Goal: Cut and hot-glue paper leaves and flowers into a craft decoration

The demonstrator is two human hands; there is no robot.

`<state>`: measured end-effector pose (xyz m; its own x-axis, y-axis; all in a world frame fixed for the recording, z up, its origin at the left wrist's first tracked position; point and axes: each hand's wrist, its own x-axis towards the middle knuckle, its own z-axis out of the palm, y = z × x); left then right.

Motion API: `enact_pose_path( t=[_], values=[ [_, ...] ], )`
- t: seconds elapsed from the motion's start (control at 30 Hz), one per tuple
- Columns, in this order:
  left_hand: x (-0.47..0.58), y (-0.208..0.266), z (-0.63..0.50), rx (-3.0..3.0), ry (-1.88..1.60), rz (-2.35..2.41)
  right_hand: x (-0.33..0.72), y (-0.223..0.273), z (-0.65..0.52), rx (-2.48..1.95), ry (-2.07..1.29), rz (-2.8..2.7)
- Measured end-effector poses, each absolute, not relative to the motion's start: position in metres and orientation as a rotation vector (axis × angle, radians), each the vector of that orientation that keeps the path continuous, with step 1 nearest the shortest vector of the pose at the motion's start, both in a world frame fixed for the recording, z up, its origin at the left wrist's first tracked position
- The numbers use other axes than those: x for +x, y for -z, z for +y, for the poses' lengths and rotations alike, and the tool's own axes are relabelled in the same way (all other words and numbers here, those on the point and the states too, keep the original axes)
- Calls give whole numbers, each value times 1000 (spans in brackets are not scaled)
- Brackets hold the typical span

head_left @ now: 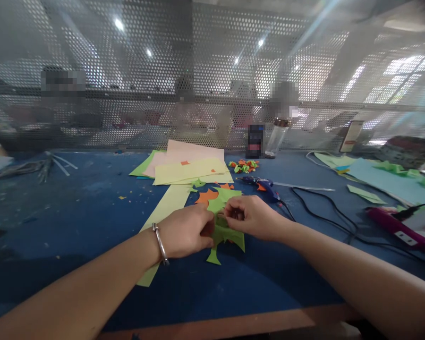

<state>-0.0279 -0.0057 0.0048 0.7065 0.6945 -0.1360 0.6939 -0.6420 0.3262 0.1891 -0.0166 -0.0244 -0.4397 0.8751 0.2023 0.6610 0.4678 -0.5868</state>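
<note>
Cut green paper [230,233] with curved, pointed edges lies on the blue table in front of me, under and between my hands. From the left, my left hand [188,230] reaches over its edge with the fingers curled; their tips are hidden, and so is whatever they grip. My right hand [246,215] is closed in a pinch just above the green paper, and anything in it is too small to name. Orange paper scraps [206,196] lie just beyond my left hand. A pale yellow paper strip [170,208] runs beneath my left wrist.
Behind my hands are stacked paper sheets [194,172] and a pile of small orange and green paper pieces [244,165]. A blue glue gun [265,185] lies to the right, its cord trailing toward a magenta power strip [396,225]. A perforated metal screen [134,113] stands behind.
</note>
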Motion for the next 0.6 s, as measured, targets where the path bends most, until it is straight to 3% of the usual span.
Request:
enact_pose_path(
  t=[0.6],
  values=[
    [-25, -6, -10, 2688, 2, 1098, 193, 27, -11, -1313, -469, -2310]
  ],
)
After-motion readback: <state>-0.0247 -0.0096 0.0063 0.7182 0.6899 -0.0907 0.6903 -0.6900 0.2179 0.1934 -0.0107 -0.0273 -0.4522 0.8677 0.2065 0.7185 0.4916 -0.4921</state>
